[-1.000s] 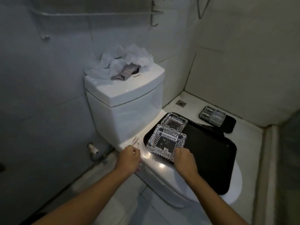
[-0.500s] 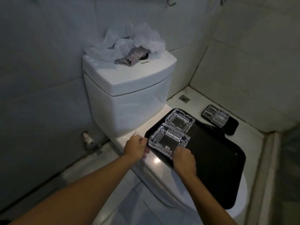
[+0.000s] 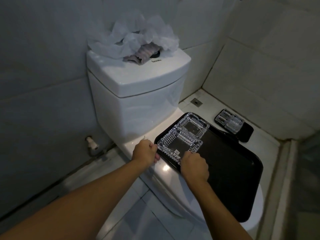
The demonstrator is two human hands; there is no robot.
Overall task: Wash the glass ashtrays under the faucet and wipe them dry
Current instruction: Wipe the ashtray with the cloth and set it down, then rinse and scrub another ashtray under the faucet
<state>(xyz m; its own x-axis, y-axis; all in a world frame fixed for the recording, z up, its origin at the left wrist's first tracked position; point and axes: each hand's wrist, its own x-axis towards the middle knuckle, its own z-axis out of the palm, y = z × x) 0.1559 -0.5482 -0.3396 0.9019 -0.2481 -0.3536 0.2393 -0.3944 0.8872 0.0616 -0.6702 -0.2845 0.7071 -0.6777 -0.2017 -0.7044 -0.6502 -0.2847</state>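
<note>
While both hands grip near ashtray (image 3: 180, 147) on tray (image 3: 233, 170) | step: pickup | next: level lift, carry to faucet

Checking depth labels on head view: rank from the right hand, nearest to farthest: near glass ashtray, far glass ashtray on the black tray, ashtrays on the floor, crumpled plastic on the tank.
From the right hand:
1. Near clear square glass ashtray, at its fingers, tray's front-left.
2. Second clear glass ashtray, just behind, on the black plastic tray.
3. Glass ashtrays on the floor, far right.
4. Crumpled white plastic, atop the toilet tank.

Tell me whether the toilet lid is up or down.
Down: the black tray with two glass ashtrays lies flat on the closed toilet lid.
</note>
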